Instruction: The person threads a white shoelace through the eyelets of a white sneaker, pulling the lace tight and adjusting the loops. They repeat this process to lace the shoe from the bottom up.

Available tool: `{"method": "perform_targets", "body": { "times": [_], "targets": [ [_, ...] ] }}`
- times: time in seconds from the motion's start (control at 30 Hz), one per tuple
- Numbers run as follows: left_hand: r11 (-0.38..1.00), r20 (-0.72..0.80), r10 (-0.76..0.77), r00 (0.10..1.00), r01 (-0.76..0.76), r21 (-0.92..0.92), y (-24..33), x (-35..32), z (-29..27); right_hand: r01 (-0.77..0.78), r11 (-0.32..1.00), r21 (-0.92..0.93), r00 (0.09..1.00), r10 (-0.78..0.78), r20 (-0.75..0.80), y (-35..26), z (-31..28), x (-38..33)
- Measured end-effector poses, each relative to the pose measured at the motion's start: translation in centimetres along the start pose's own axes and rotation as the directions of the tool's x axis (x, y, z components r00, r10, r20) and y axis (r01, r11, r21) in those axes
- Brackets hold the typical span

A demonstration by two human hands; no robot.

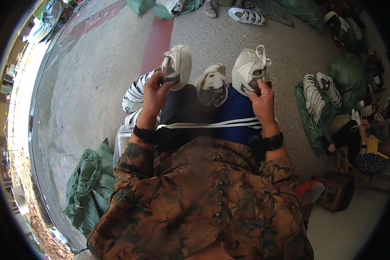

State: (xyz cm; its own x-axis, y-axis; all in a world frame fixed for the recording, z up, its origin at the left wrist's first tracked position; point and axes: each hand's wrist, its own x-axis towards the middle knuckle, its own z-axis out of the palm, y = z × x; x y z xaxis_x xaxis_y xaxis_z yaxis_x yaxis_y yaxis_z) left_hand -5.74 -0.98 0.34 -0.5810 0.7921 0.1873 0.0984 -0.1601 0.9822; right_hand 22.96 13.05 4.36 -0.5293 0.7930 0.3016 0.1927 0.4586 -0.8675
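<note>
Left hand (pixel 155 92) pinches one pale upper (pixel 183 64), right hand (pixel 263 103) a laced upper (pixel 245 65), thumbs closing toward fingers near the openings, beyond the knees (pixel 182 100); probably light, pliable, best held there, left contact partly hidden.

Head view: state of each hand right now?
Left hand: closed, holding a pale shoe upper.
Right hand: closed, holding a laced shoe upper.

You are holding your left forearm (pixel 148 120) and right forearm (pixel 271 127) out ahead, well apart. Your left hand (pixel 154 92) is pinching between thumb (pixel 166 87) and fingers (pixel 156 79); your right hand (pixel 263 102) is gripping likewise, its thumb angling inward and fingers pointing forward.
</note>
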Motion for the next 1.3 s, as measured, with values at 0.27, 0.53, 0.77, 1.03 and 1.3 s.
{"method": "perform_targets", "body": {
  "times": [0.27, 0.53, 0.77, 1.03, 1.3],
  "targets": [
    [0.993, 0.074, 0.052, 0.996, -0.059, 0.102, 0.9, -1.1, 1.3, 0.345, 0.845, -0.409, 0.877, -0.134, 0.462, 3.8, 10.9, -1.6],
    [0.747, 0.491, 0.296, 0.819, -0.519, 0.415, 2.3, -3.0, 6.0, -0.29, 0.922, 0.256, 0.954, 0.256, 0.156, 5.6, 6.4, -2.1],
    [0.577, 0.754, 0.131, 0.644, -0.668, 0.47, -1.3, -2.9, 8.0, 0.003, 0.906, -0.423, 0.992, 0.052, 0.119, 3.4, 6.9, 0.0],
    [0.512, 0.467, 0.318, 0.825, -0.564, 0.648, -1.1, -2.0, 10.8, -0.024, 0.891, -0.454, 0.967, 0.135, 0.215, 4.5, 6.6, 0.2],
    [0.606, 0.553, 0.289, 0.781, -0.597, 0.526, -3.2, -1.0, 10.3, -0.238, 0.953, -0.186, 0.887, 0.291, 0.359, 4.7, 3.1, -0.1]
  ]
}}
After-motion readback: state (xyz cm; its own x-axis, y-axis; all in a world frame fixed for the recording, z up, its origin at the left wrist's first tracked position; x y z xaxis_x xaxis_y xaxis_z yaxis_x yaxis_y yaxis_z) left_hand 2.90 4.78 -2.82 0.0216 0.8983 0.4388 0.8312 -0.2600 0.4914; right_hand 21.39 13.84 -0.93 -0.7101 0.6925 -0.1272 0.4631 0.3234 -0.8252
